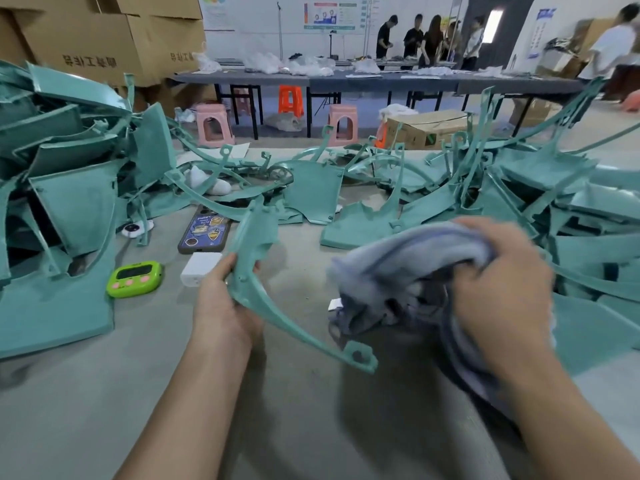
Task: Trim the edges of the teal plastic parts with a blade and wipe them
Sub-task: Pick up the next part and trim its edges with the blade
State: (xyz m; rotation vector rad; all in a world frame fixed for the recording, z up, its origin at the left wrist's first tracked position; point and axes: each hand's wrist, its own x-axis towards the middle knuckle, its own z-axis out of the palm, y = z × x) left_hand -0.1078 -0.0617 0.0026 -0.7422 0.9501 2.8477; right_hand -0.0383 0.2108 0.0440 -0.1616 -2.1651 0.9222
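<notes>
Left hand (227,306) grips a curved teal part (258,271); right hand (502,282) clutches a blurred blue cloth (398,271), fingertips hidden.

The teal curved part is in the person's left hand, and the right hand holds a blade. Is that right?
Not quite. The head view shows the right hand gripping a bunched blue-grey cloth, not a blade; no blade is visible. The left hand does hold the teal curved part.

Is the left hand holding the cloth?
No, the left hand grips a curved teal part, while the right hand holds the bunched cloth.
</notes>
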